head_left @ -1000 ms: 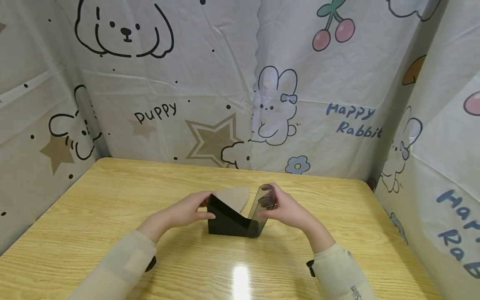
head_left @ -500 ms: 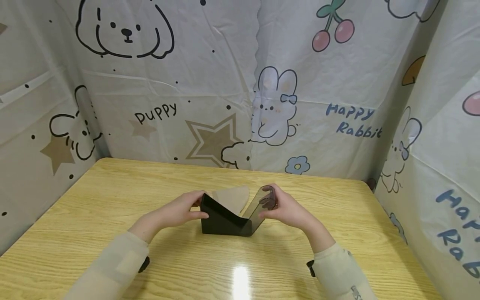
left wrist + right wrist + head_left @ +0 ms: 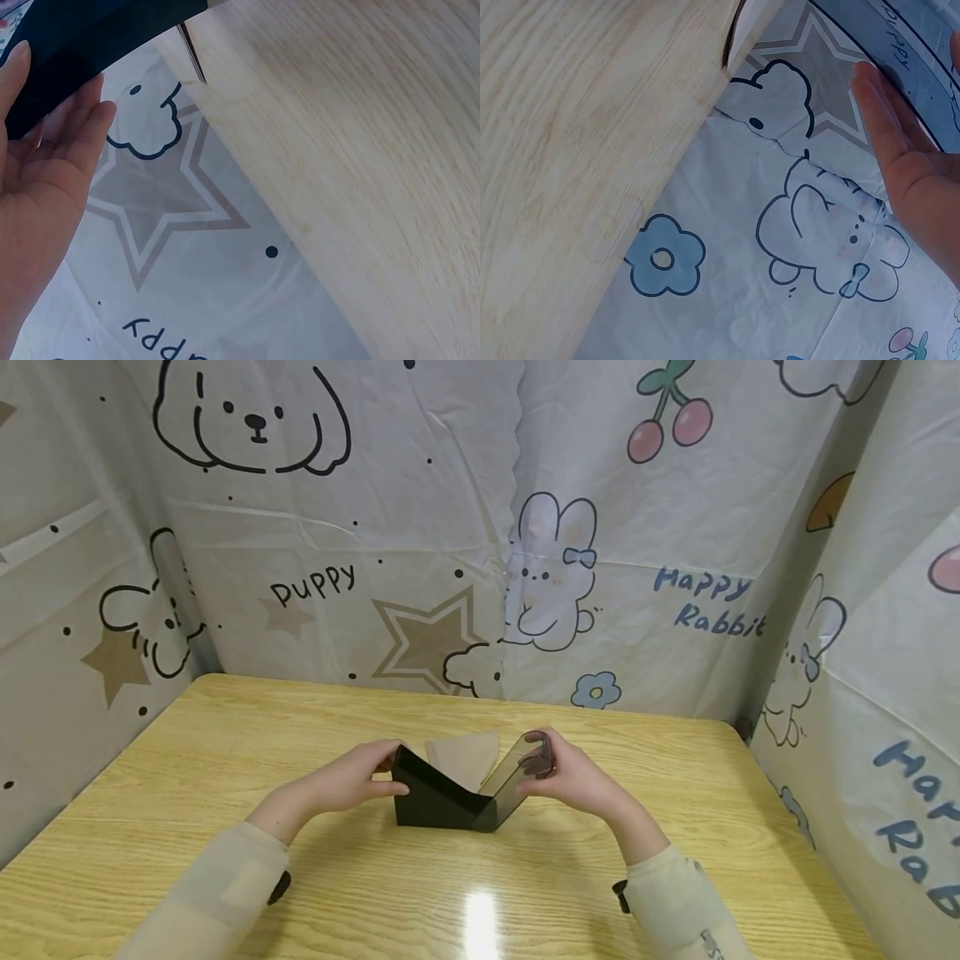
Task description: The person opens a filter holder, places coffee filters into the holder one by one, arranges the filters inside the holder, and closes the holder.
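In the head view, my left hand (image 3: 356,781) grips the tall end of a black wedge-shaped coffee filter holder (image 3: 433,797), thumb on the near side. My right hand (image 3: 570,777) holds the upper end of its smoky clear cover (image 3: 510,777), which slants up to the right. The cover's lower end overlaps the low end of the black base. Behind them lie tan fan-shaped coffee filters (image 3: 472,756), partly hidden by the base. In the left wrist view, my fingers (image 3: 90,120) curl under the black base; in the right wrist view, fingers lie along the clear cover (image 3: 915,82).
A wooden table (image 3: 480,885) spreads beneath both hands. Its back edge meets a printed cloth curtain (image 3: 337,635), and more cloth hangs at left and right. A bright glare spot shows at the table's front.
My left hand has moved left with the black base, and the cover leans lower from my nearly still right hand. More of the filters shows behind the base.
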`<state>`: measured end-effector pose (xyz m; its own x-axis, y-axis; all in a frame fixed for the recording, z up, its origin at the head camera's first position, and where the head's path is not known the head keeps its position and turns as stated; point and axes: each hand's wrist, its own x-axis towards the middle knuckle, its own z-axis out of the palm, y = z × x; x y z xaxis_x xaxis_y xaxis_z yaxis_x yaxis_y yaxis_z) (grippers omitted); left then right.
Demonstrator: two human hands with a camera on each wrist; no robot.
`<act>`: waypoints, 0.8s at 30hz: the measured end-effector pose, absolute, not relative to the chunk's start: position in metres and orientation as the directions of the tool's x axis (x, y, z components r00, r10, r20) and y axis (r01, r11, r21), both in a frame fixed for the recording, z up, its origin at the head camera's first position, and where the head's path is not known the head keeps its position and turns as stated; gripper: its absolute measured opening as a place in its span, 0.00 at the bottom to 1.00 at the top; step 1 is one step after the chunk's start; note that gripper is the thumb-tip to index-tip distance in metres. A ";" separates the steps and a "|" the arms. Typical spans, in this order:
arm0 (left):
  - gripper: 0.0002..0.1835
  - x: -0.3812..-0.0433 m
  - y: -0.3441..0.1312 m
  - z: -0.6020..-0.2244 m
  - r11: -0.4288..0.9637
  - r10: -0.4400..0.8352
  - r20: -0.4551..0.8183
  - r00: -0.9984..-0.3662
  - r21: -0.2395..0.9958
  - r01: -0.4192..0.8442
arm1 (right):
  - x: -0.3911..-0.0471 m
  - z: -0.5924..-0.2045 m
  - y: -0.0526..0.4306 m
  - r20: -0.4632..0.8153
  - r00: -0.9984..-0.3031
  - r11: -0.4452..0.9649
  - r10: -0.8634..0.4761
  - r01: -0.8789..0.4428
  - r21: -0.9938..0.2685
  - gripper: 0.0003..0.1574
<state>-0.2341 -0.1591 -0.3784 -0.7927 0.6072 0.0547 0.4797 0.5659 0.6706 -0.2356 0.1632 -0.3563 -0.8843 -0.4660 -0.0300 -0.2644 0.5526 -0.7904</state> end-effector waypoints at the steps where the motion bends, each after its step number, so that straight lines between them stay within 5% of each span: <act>1: 0.11 -0.234 -0.160 -0.378 0.566 0.608 0.055 -0.792 0.669 0.481 | -0.236 -0.356 0.163 -0.033 -0.885 0.552 -0.465 -0.261 -0.792 0.40; 11: 0.11 -0.235 -0.164 -0.379 0.565 0.606 0.056 -0.793 0.672 0.479 | -0.238 -0.361 0.166 -0.008 -0.877 0.550 -0.481 -0.295 -0.781 0.24; 24: 0.15 -0.243 -0.158 -0.377 0.562 0.596 -0.024 -0.802 0.726 0.397 | -0.238 -0.365 0.171 -0.014 -0.876 0.531 -0.482 -0.280 -0.800 0.25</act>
<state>-0.2425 -0.1578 -0.3766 -0.8023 0.5965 -0.0236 0.3966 0.5622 0.7257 -0.2383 0.1712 -0.3647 -0.8759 -0.4823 -0.0140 -0.2797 0.5311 -0.7998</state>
